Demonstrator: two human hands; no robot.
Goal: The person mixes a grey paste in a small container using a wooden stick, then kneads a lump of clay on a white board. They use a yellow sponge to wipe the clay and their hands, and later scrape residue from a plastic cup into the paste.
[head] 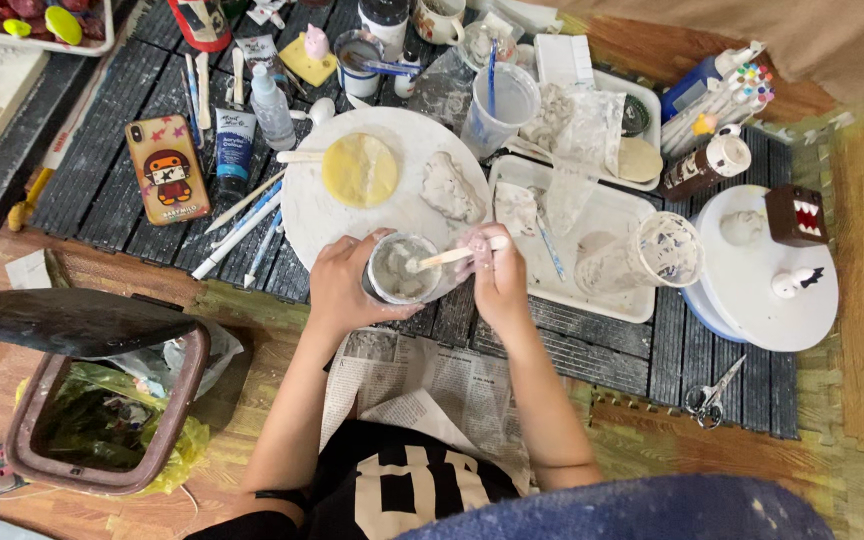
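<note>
Head view looks straight down on our two hands, meeting at the near edge of a low dark slatted table (102,170). Our right-hand fingers (480,262) are pressed together in a pinch on a flat wooden stick (449,258), whose far end dips into the pale paste inside a small cup (400,268); holding it near its upper end lets the tip reach the bottom. Our left hand (344,285) wraps the cup from the side, fingers curled against its wall and thumb over the rim, so that it stays steady while the stick works in it. The right hand (497,280) comes in from the other side, wrist raised above the table edge.

The cup sits over the near rim of a round white board (302,215), close to us. On that board lie a flat yellow disc (360,170) and a lump of grey-white clay (450,188), both within easy reach of the cup. Just to the right, a white rectangular tray (602,300) keeps a messy clear plastic cup (642,255) lying on its side, so the wet things stay contained. Left of the board, thin brushes and sticks (247,220) are fanned out beside a paint tube (235,150) and a phone in an orange case (166,168).

Newspaper (422,380) is spread over our lap, under the cup. An open bin lined with a plastic bag (102,420) stands at our left, near at hand, and scissors (709,395) lie at the table's right corner.
</note>
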